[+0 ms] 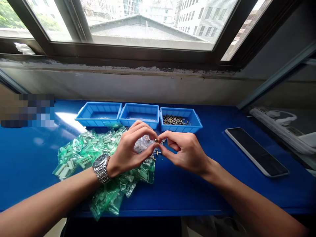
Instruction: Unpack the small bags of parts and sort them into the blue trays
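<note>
My left hand (134,144), with a metal-banded watch (101,168) on its wrist, pinches with thumb and fingertips at the middle of the view. My right hand (184,148) pinches at the same spot, its fingertips meeting the left ones. Between them shows a tiny dark, metallic piece (156,141), too small to name. Just below the fingertips is a thin pin with a brass-coloured part (157,152). Beneath and left of my left hand, green-tinted plastic bags (85,148) hold pale, bar-shaped pieces. A clear bag (143,144) is partly hidden behind that hand.
Three blue bins line the back of the blue table (187,194): a left bin (98,123), a middle bin (140,107) and a right bin (195,126) with many dark-and-brass pins (174,120). A phone (256,151) lies at right. A window (148,29) is behind.
</note>
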The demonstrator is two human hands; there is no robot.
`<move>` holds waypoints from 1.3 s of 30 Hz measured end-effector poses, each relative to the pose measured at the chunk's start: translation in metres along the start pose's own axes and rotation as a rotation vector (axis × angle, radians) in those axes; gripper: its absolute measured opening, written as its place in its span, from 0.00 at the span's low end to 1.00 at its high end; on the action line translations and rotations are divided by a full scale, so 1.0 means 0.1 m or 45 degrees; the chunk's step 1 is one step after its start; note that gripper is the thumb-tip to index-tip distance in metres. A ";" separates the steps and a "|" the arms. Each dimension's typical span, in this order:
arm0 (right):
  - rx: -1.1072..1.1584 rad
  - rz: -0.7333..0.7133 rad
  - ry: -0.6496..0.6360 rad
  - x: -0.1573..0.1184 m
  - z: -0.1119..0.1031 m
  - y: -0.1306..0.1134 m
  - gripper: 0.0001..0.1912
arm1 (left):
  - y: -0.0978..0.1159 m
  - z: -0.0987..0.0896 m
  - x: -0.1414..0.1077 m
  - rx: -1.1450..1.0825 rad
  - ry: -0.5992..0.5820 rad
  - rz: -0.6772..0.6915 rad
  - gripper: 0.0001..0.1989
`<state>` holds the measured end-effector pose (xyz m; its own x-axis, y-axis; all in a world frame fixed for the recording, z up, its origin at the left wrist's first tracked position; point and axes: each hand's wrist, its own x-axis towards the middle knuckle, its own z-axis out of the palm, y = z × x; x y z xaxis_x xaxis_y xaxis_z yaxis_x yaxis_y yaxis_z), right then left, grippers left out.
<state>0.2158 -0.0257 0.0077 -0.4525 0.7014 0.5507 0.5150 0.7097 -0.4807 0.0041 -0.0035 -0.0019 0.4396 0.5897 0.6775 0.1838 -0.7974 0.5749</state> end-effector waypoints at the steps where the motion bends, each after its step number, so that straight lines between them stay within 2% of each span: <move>1: -0.007 -0.005 0.005 0.00 -0.01 0.00 0.03 | 0.00 0.00 0.00 0.001 0.005 -0.003 0.03; 4: -0.042 -0.021 0.058 0.01 -0.03 -0.04 0.01 | 0.00 -0.01 0.01 0.005 0.030 -0.014 0.02; 7: -0.098 -0.041 0.182 0.01 -0.05 -0.08 0.02 | 0.00 -0.01 0.01 0.003 0.035 -0.048 0.02; 11: -0.126 -0.091 0.308 -0.01 -0.03 -0.12 0.01 | 0.00 0.00 0.01 -0.004 -0.033 -0.054 0.02; 16: -0.052 -0.139 0.269 -0.03 0.00 -0.13 0.02 | 0.01 0.02 -0.01 -0.022 -0.117 -0.017 0.01; 22: -0.066 -0.063 0.295 0.01 -0.05 -0.12 0.02 | 0.01 0.00 -0.01 -0.010 0.009 -0.018 0.03; 26: -0.019 -0.019 0.189 0.02 -0.04 -0.08 0.02 | 0.01 -0.01 0.00 -0.009 0.056 -0.008 0.03; 31: 0.016 -0.008 0.082 0.01 0.01 -0.04 0.02 | 0.00 0.01 0.01 -0.005 0.016 -0.003 0.03; 35: -0.002 -0.003 0.097 0.01 0.00 -0.04 0.01 | 0.01 0.01 0.00 -0.001 0.033 -0.010 0.03; 39: -0.070 -0.008 0.193 0.02 -0.03 -0.08 0.01 | 0.02 -0.01 0.00 0.004 0.062 -0.034 0.02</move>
<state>0.2131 -0.0302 0.0143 -0.3430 0.6761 0.6521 0.5534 0.7064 -0.4413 0.0039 -0.0049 -0.0008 0.3909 0.6164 0.6836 0.1977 -0.7816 0.5917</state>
